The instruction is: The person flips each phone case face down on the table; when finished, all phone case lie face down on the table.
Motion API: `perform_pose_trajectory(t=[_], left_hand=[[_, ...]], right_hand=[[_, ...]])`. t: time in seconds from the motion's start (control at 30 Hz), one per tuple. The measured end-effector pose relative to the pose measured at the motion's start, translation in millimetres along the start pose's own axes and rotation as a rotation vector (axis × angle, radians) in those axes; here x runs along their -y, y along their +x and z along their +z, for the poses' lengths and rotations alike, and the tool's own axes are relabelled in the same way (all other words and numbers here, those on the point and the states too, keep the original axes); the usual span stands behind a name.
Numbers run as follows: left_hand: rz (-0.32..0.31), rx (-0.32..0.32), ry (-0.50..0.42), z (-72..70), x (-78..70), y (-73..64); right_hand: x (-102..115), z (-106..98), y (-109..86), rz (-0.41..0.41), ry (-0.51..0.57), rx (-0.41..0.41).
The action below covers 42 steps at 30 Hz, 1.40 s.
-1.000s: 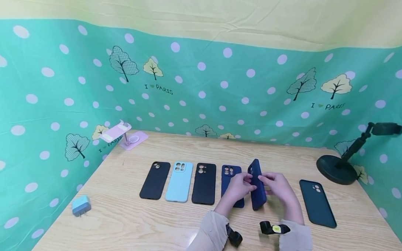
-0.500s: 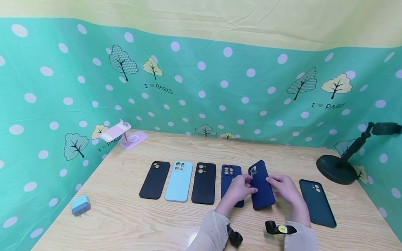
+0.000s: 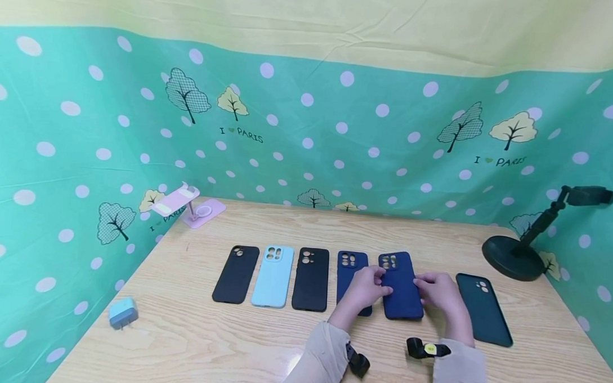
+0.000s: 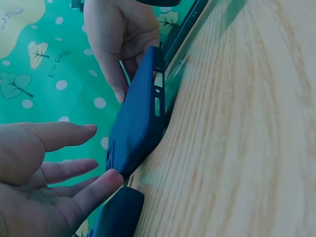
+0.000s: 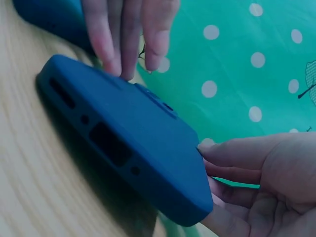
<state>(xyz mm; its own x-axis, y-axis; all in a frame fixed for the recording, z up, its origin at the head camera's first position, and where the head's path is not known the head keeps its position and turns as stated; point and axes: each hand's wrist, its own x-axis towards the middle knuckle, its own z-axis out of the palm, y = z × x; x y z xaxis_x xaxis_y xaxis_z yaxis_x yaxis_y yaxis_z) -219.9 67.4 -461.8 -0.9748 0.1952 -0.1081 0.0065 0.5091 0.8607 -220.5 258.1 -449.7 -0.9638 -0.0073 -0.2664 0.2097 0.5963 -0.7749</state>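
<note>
A dark blue phone case [image 3: 403, 293] lies back side up in front of me, its camera cutouts at the far left corner. It is tilted: its left edge is low at the table and its right edge is raised. My right hand [image 3: 439, 289] pinches that right edge, thumb on top and fingers at the underside, as the right wrist view shows. My left hand [image 3: 365, 286] is at the left edge with fingers extended, one fingertip touching the case [image 4: 136, 118] in the left wrist view. Under this hand lies a second dark blue phone case [image 3: 352, 262], partly covered.
Leftward in a row lie a black phone case [image 3: 310, 282], a light blue one [image 3: 273, 280] and another black one [image 3: 236, 276]. A dark green case [image 3: 485, 310] is at the right, before a black stand [image 3: 514, 258]. A pink stand [image 3: 199, 213] and blue charger [image 3: 123, 312] stand left.
The held case has turned from nearly upright on its left edge down to almost flat, back side up. My right hand has moved right and lower with its edge; the left hand has barely moved.
</note>
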Motion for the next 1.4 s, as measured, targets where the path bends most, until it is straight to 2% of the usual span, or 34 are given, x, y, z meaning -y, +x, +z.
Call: perform_pose_trajectory(t=[0.23,0.47,0.67,0.83,0.93,1.07,1.23,1.4], left_hand=[[0.001,0.003,0.023,0.1,-2.1,-1.2],[0.005,0.004,0.024,-1.3,-2.6,-2.6],[0.025,-0.008,0.071,-2.6,-3.2,-4.1],[0.047,-0.025,0.104,-2.6,-5.2,-5.9],[0.055,-0.045,0.108,-0.7,-8.4,-5.6],[0.097,-0.066,0.110,8.1,-15.5,-3.2],[0.214,-0.082,0.091,27.4,-25.2,2.9],[0.254,-0.043,0.061,45.0,-33.8,11.1]], right_hand=[[-3.6,5.3,2.5,0.020,-0.029,-0.047],[-2.7,10.9,3.0,0.023,-0.004,-0.085],[-4.2,14.5,6.2,0.020,0.012,-0.103],[-3.8,12.3,3.7,0.005,-0.012,-0.091],[-3.1,6.4,-0.3,-0.015,-0.050,-0.110],[-4.1,-6.5,-5.7,-0.035,-0.092,-0.145],[-9.1,-28.0,-7.6,-0.058,-0.133,-0.165],[-18.1,-53.6,-7.7,-0.083,-0.188,-0.197]])
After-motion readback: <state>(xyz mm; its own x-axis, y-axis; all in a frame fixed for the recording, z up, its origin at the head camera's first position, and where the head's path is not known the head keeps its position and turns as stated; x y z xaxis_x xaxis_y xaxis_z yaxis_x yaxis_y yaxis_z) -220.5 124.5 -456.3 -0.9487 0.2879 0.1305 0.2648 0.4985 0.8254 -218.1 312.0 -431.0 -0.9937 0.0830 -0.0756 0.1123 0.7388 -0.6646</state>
